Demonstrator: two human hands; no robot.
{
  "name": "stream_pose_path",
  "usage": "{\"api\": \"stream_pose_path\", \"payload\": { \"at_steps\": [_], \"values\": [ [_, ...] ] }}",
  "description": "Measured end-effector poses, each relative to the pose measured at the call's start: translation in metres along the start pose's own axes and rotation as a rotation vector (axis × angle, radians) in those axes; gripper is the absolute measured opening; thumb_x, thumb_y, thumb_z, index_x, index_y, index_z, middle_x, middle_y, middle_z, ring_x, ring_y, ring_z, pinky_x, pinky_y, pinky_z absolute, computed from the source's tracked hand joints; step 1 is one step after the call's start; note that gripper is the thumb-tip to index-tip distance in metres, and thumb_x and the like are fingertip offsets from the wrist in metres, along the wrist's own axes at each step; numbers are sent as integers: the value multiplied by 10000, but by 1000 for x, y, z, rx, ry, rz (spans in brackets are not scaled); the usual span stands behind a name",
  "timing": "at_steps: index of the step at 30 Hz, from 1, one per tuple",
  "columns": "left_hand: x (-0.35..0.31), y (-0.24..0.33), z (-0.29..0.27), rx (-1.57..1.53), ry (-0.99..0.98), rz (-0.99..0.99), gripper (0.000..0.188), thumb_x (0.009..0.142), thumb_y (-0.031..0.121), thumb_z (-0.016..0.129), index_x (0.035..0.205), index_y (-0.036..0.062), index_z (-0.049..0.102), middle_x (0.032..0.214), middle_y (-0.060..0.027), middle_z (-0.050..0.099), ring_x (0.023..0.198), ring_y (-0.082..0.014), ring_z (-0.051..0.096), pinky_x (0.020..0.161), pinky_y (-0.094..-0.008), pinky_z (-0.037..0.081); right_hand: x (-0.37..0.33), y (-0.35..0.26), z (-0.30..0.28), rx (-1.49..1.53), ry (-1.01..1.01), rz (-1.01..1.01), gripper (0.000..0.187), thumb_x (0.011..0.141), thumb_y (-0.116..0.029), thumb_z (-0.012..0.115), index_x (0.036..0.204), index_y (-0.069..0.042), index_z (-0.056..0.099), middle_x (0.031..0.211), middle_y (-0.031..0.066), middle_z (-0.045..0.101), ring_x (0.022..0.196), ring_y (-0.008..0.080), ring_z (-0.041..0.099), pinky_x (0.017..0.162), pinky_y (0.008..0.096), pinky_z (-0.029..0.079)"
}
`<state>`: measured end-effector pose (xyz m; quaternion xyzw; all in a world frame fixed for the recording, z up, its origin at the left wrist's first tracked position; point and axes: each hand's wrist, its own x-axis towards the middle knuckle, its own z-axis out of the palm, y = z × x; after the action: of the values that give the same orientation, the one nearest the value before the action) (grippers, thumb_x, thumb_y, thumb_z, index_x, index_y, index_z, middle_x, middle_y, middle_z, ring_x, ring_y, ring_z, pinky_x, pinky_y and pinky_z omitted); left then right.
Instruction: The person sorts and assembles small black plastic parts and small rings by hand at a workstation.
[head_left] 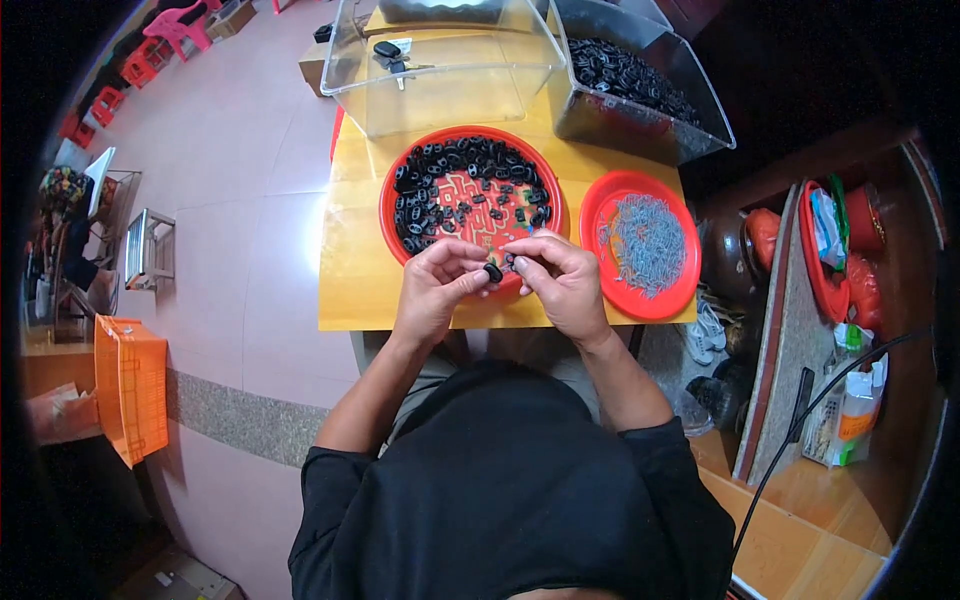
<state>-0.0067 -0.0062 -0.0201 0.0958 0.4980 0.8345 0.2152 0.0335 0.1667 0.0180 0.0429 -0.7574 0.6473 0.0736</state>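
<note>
Over the near rim of a round red tray [386,222], my two hands work close together. My left hand [430,295] pinches a small black oval plastic piece [493,272] between thumb and fingers. Just beside it, my right hand [565,287] has thumb and forefinger closed on a tiny dark piece [510,259], too small to name for certain. Many black oval pieces with holes [415,210] lie heaped around the tray's far and left sides. Smaller black parts [480,200] are scattered over its patterned middle.
A red plate [610,190] of small silvery metal parts [648,245], perhaps springs, sits on the wooden table [350,290] at right. Behind stand a clear bin [450,95] and another bin [640,135] full of black pieces. Keys [398,68] show at the back. An orange crate [140,390] stands left.
</note>
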Motion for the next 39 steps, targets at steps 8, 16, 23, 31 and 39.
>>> {"api": "stream_pose_path", "payload": {
  "at_steps": [8, 16, 23, 31, 39],
  "values": [
    [-7, -2, 3, 30, 27, 27, 198, 807, -5, 656, 992, -10, 584, 854, -80, 659, 760, -126, 639, 671, -242, 531, 1, -2, 0, -199, -33, -221, 184, 809, 73, 563, 963, 19, 647, 800, 69, 565, 681, 117, 554, 577, 220, 454],
    [-8, -6, 6, 25, 45, 38, 191, 805, -10, 657, 982, -12, 585, 848, -78, 659, 746, -122, 637, 667, -244, 536, 3, -2, 2, -275, -59, -288, 148, 770, 54, 589, 904, 11, 635, 763, 117, 568, 711, 228, 594, 624, 315, 472],
    [-7, -6, 11, -81, 73, -46, 186, 809, -11, 652, 977, -18, 572, 827, -90, 655, 740, -137, 644, 656, -250, 538, 6, 0, -2, -274, -117, -236, 226, 801, 46, 588, 1024, 22, 619, 820, 96, 578, 727, 161, 570, 629, 268, 456],
    [-6, -13, 10, -191, 138, -133, 202, 802, 12, 670, 980, 5, 575, 829, -66, 645, 740, -128, 640, 678, -246, 534, -3, -1, 1, -510, -116, -278, 397, 711, -11, 696, 1086, 35, 573, 843, 117, 559, 724, 218, 571, 629, 315, 469],
    [-8, -12, 15, -292, 150, -94, 187, 802, 9, 671, 967, 2, 584, 836, -61, 645, 751, -120, 637, 691, -250, 535, -5, 8, 8, -654, 26, -540, 401, 673, 10, 696, 1055, 31, 577, 821, 156, 574, 713, 315, 573, 612, 376, 472]
  ]
}}
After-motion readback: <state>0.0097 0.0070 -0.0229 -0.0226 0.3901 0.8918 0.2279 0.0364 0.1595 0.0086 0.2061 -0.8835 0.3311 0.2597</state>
